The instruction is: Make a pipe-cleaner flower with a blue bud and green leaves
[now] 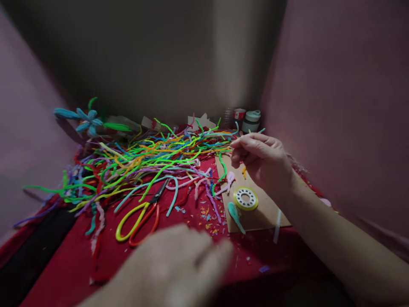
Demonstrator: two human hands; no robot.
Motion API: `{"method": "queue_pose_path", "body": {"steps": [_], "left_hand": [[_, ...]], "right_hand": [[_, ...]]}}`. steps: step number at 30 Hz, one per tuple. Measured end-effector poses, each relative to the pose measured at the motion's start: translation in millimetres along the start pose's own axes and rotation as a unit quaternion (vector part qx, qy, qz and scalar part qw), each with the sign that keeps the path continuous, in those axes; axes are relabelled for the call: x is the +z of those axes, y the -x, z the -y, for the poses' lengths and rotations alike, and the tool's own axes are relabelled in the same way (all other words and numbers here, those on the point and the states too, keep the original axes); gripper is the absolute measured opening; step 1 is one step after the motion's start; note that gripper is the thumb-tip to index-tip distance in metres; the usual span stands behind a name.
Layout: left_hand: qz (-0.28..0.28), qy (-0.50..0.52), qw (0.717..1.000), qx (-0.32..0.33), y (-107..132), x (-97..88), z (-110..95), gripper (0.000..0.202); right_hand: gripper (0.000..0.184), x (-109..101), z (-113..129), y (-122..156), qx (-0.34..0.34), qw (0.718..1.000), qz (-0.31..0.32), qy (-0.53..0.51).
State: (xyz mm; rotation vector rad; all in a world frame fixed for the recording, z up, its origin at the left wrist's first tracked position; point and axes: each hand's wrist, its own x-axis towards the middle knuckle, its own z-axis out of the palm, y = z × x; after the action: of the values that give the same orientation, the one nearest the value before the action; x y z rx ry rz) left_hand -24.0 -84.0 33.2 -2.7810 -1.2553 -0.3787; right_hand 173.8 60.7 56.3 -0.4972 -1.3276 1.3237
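My right hand (265, 157) is raised above the far part of a brown board (263, 219). Its thumb and fingers are pinched together, and what they hold, if anything, is too small to make out. Low in front, my left hand (175, 264) is smeared by motion, so its fingers do not show clearly. Scissors (155, 200) with one yellow and one red handle lie partly open just beyond it. On the board are a yellow-rimmed white spool (237, 199), a teal looped pipe cleaner (233, 211) and a lilac looped pipe cleaner (230, 177).
A wide tangle of coloured pipe cleaners (150, 160) spreads over the red cloth (76, 251). A blue pipe-cleaner flower (89, 122) stands at the far left. At the back are a lidded cup (251, 121) and a red can (239, 114). Small coloured clippings (207, 217) lie beside the board.
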Motion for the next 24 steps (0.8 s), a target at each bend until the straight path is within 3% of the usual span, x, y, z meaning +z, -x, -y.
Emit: {"method": "queue_pose_path", "body": {"steps": [2, 4, 6, 8, 10, 12, 16, 19, 21, 24], "left_hand": [[-0.02, -0.031, 0.994, -0.101, -8.0, -14.8, 34.7, 0.04], [0.007, -0.024, 0.984, -0.178, -16.2, -18.3, 77.5, 0.029], [0.033, 0.013, 0.973, -0.23, -22.1, -13.1, 116.1, 0.025], [0.042, 0.025, 0.962, -0.267, -25.2, -2.0, 141.5, 0.024], [0.042, -0.004, 0.965, -0.257, -26.5, 11.8, 152.8, 0.027], [0.043, -0.036, 0.972, -0.226, -26.8, 25.2, 155.7, 0.031], [0.028, -0.07, 0.976, -0.204, -25.2, 44.6, 160.1, 0.032], [0.004, -0.063, 0.974, -0.219, -22.8, 52.6, 167.0, 0.029], [-0.013, -0.05, 0.972, -0.23, -21.7, 55.9, 170.5, 0.026], [-0.033, -0.043, 0.968, -0.244, -21.6, 59.0, 173.1, 0.02]], "right_hand": [[0.012, 2.9, -6.1, -1.9, 0.014, 1.0, 0.006, -0.004], [0.012, 6.5, -12.6, -2.4, 0.042, 0.998, 0.037, 0.012], [0.015, 9.2, -17.4, -1.7, 0.081, 0.992, 0.084, 0.05], [0.015, 8.9, -19.0, -0.1, 0.115, 0.98, 0.129, 0.097], [0.012, 4.6, -17.4, 2.7, 0.124, 0.963, 0.175, 0.161], [0.01, -2.6, -14.3, 7.8, 0.107, 0.928, 0.236, 0.267], [0.016, -15.3, -11.2, 23.8, 0.062, 0.809, 0.332, 0.481], [0.016, -18.5, -14.0, 34.7, 0.068, 0.751, 0.347, 0.558], [0.015, -19.1, -18.1, 39.0, 0.083, 0.73, 0.351, 0.581], [0.008, -21.0, -27.0, 41.2, 0.076, 0.727, 0.354, 0.583]]}}
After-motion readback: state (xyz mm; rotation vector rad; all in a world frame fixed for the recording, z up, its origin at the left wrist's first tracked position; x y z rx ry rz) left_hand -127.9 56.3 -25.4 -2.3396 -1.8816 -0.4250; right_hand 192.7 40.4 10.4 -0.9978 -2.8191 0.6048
